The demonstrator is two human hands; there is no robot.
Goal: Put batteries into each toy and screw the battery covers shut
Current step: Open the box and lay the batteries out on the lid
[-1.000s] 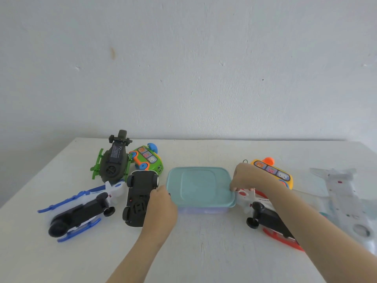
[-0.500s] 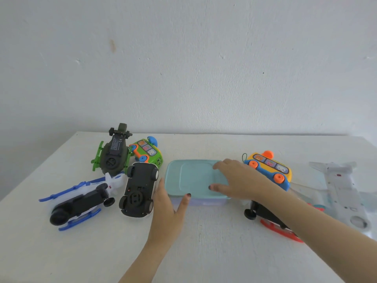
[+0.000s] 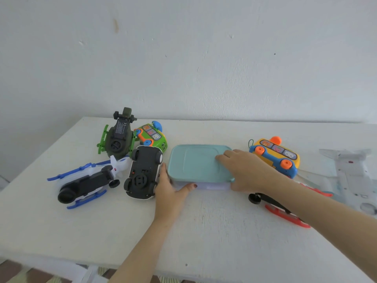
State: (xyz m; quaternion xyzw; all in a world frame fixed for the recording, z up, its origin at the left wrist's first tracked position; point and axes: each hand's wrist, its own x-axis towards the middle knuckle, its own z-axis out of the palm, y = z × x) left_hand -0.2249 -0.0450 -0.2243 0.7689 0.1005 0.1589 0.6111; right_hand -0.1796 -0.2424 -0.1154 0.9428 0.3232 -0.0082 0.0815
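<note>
Bracing the box (image 3: 210,186): left hand (image 3: 166,193) against its left end, fingers straight, thumb on the front wall. Right hand (image 3: 244,170) lies flat on the teal lid (image 3: 195,162), thumb at the front-right corner. Neither is clenched. Box sits mid-table (image 3: 204,231), between upturned car (image 3: 143,174) and orange bus (image 3: 275,156). Lid looks light, stiff and probably snap-fit, so pry at a corner lip and pin the base.

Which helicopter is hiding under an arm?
The red helicopter, crossed by the right forearm. The blue helicopter and green helicopter lie uncovered on the left.
</note>
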